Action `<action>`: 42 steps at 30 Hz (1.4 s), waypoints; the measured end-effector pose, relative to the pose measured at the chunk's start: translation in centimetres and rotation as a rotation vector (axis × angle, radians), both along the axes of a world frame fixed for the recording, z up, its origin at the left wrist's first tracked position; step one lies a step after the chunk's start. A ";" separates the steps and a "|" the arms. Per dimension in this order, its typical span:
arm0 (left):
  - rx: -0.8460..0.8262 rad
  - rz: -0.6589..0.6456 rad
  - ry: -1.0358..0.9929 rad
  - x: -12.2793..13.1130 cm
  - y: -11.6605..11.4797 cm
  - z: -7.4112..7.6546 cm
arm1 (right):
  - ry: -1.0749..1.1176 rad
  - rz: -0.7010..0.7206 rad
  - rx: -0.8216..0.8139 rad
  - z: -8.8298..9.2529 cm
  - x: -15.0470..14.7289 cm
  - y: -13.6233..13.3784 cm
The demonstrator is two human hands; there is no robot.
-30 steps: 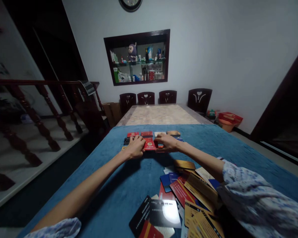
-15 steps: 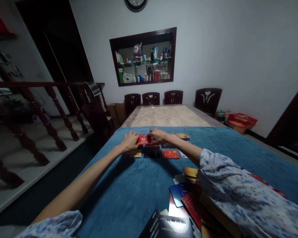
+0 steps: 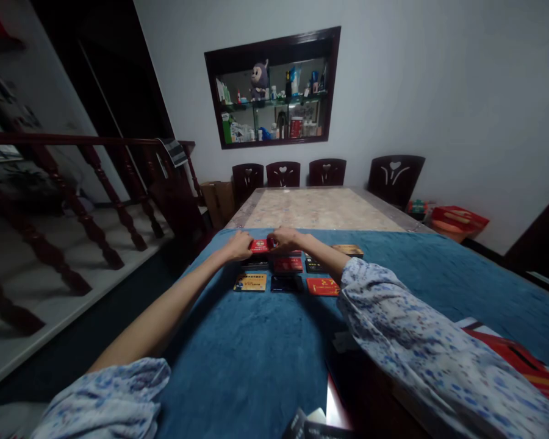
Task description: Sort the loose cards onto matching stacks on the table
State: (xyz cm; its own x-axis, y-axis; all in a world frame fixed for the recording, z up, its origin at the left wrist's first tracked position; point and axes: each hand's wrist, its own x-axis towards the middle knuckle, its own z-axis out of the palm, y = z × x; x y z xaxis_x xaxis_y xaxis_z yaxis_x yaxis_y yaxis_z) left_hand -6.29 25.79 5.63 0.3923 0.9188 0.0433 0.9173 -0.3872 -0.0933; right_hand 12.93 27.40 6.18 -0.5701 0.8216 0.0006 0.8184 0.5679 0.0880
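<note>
Left hand: the left hand (image 3: 238, 246) lay at mid-frame, a little left of centre, arm stretched far out over the bench. Its grip was pinched on the left end of a red card (image 3: 259, 245).
Right hand: the right hand (image 3: 283, 238) sat just right of it, its grip closed on the same card's right end. I could not make out the single fingers at that range.
Red card: held between the two hands at the top of the laid-out cards, at or just above the cloth; I could not tell whether it touched.
Cards: below the hands more cards lay flat in rows. In the nearest row a yellow card (image 3: 249, 281) was on the left, a dark card (image 3: 286, 283) beside it and a scarlet card (image 3: 322, 286) to the right. A gold card (image 3: 348, 250) lay further right, near the right forearm.
Cloth: a blue cloth (image 3: 256, 341) covered the near part of the bench and filled the lower middle of the frame.
Bench: its bare stone top (image 3: 320, 210) showed beyond the cloth, above the hands.
Sleeves: a flowered sleeve (image 3: 421, 372) covered the right arm at lower right.
Room: chairs (image 3: 283, 174) stood at the far end, under a wall niche (image 3: 274, 91) in the upper middle.
</note>
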 end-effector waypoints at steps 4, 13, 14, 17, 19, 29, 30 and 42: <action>-0.004 -0.006 0.009 0.0 2.0 -0.8 | 0.000 -0.044 -0.026 -0.5 -0.4 1.1; -0.095 0.033 -0.039 0.2 4.6 -1.6 | -0.014 -0.110 -0.034 -1.3 -1.6 2.3; -0.108 0.035 -0.040 0.2 4.8 -1.7 | -0.020 -0.119 -0.030 -1.4 -1.9 2.4; -0.150 0.037 -0.053 0.1 5.4 -2.1 | -0.043 -0.144 -0.020 -1.8 -2.6 2.8; -0.179 0.032 -0.068 0.1 5.9 -2.5 | -0.059 -0.157 -0.017 -2.0 -2.9 3.1; -0.249 0.009 -0.128 -0.4 7.1 -3.1 | -0.040 -0.159 -0.041 -3.0 -3.2 3.9; -0.251 0.003 -0.133 -0.5 7.1 -3.1 | -0.035 -0.163 -0.045 -3.0 -3.2 3.9; -0.280 -0.028 -0.123 -0.3 6.7 -2.7 | -0.066 -0.164 -0.083 -2.9 -3.5 4.0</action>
State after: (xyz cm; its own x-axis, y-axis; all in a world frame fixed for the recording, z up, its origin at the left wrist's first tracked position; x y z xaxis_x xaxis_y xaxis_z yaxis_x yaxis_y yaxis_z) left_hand -6.61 32.47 2.89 0.4251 0.8907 -0.1610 0.9037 -0.4074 0.1320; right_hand 9.41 31.43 3.31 -0.4249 0.8992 -0.1041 0.8946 0.4347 0.1035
